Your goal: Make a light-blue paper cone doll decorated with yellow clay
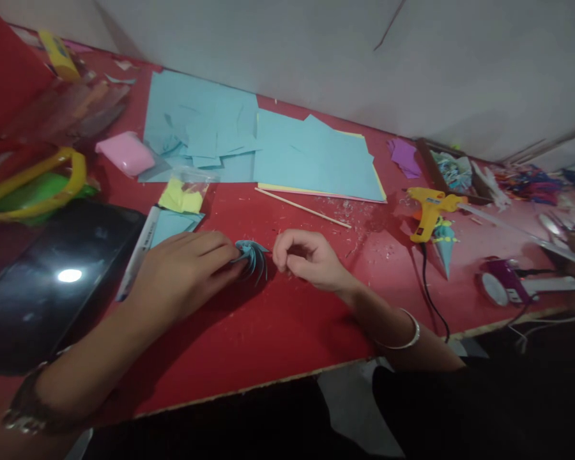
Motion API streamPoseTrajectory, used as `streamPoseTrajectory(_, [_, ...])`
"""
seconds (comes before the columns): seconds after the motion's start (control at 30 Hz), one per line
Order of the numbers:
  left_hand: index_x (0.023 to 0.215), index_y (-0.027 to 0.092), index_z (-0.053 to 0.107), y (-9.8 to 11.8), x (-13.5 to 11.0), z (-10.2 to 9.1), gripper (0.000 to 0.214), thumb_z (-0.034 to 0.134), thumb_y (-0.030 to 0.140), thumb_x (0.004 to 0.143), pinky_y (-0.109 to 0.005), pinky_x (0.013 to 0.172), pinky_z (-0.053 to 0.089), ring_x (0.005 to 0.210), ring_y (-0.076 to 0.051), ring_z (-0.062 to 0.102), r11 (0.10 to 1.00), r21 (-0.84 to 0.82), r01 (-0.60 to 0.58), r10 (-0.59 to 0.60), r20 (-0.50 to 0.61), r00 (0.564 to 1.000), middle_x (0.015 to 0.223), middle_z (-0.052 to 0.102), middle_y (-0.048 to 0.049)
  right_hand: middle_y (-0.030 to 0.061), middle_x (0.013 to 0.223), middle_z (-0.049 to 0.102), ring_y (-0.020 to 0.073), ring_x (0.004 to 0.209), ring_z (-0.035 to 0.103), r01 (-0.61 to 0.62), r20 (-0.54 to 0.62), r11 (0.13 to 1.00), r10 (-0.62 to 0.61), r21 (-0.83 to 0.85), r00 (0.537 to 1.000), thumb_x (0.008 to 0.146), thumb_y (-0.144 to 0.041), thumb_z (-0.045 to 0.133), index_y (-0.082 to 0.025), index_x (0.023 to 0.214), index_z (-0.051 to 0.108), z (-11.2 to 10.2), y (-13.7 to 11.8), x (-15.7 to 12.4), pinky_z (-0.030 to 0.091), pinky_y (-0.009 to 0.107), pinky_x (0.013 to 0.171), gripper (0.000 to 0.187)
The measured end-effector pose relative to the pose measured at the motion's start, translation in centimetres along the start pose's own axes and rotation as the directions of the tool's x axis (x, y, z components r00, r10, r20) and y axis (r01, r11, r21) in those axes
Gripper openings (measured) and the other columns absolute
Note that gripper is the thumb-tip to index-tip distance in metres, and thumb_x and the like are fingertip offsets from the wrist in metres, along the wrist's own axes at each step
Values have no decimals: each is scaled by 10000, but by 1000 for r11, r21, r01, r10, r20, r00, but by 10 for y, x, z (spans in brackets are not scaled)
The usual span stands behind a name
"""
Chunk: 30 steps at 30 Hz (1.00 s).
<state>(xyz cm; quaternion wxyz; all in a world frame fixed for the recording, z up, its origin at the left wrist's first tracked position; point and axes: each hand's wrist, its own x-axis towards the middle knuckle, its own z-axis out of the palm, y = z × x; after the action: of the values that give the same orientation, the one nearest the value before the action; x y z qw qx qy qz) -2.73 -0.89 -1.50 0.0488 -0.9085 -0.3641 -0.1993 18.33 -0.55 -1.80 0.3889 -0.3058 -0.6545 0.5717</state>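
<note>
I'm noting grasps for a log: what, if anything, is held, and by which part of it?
The left grip holds the curled blue paper piece by its left side. Whether the right grip, beside it, holds anything cannot be told.

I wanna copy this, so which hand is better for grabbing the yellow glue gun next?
Probably the right hand: it's nearer the glue gun, while the left hand holds the blue paper piece.

Single head-worn view, facing forward and down, close over red table (278, 332); grey wall (316, 57) across top.
</note>
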Motion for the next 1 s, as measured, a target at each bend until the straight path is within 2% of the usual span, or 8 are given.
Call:
streamPoseTrajectory(0.2, [698,197,573,1,0,-1,213,474,259,876,-248,568,405,619,-133,541,1000,6,4,-4,-5,1000,698,629,8,-39,562,483,56,521,434,28,-2,999,-28,-45,1000,712,-124,401,-172,586,479,-2,-2,0,359,201,502,155])
streamPoseTrajectory(0.3, [700,193,573,1,1,-2,202,484,250,872,-245,574,413,632,-133,551,1000,-7,-6,6,-19,1000,716,640,1,-35,591,509,61,537,457,-8,-52,992,1,-130,999,767,-188,450,-168,652,518,0,-2,-1,382,205,523,135])
streamPoseTrajectory(0.4, [707,184,580,1,2,-4,197,489,240,872,-240,586,427,640,-130,568,999,1,-40,40,-74,996,731,656,-5,-15,690,550,77,616,498,-16,-136,964,-21,-264,990,776,-225,517,-165,765,545,3,-1,-1,409,216,575,67])
streamPoseTrajectory(0.5, [731,185,593,1,3,-4,207,465,235,886,-245,613,438,658,-133,591,997,24,-78,79,-74,994,746,668,-1,1,776,551,80,648,509,2,-129,925,-55,-380,990,784,-204,509,-164,863,554,5,-1,0,419,209,576,99])
streamPoseTrajectory(0.67, [727,196,598,-1,3,2,312,364,246,927,-274,590,424,640,-151,602,990,31,-136,139,-136,981,705,676,2,16,792,548,93,677,516,70,4,844,-80,-531,997,802,-189,486,-151,912,578,4,0,0,434,221,626,148])
streamPoseTrajectory(0.8, [753,192,585,1,4,4,267,381,237,919,-275,592,425,628,-156,597,986,62,-153,162,-180,970,712,680,-3,24,803,585,107,710,531,132,61,765,-121,-630,991,812,-169,468,-160,913,577,4,5,-1,428,226,653,149])
streamPoseTrajectory(1.0, [773,193,551,7,5,1,98,504,183,859,-277,604,430,629,-161,594,985,49,-163,170,-232,958,710,671,5,43,797,629,127,736,547,239,134,537,-228,-809,964,867,-187,439,-166,873,612,3,8,-2,395,243,689,175])
